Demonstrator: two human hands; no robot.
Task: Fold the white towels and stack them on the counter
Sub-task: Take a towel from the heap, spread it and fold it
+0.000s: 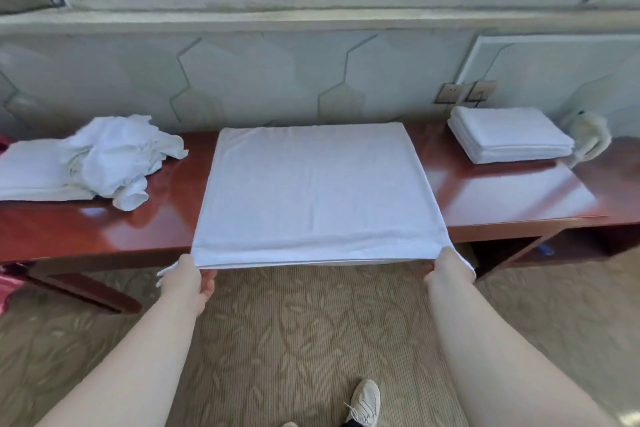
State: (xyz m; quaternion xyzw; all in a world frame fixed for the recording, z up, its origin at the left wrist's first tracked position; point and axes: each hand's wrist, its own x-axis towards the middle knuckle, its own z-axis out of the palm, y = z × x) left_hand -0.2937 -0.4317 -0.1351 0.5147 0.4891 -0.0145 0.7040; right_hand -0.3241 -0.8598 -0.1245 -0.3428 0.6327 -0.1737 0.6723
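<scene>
left grip (189, 278) and right grip (449, 267) are each pinched on a near corner of the towel (318, 191), spread flat ahead of them on the surface (502, 198); corners should be lifted together and laid square on the far edge.

A glossy reddish-brown wooden tabletop (502, 191) runs along the wall under the window. In its middle a large flat white towel (318, 191) lies spread, reaching from the wall side to the front edge, where its near hem hangs just past the wood. At the left end a crumpled heap of white towels (114, 156) sits partly on a flat folded white cloth (31, 173). Toward the right, near the wall, rests a neat stack of folded white towels (509, 135), with a cream fluffy object (588, 139) just beside it.
</scene>
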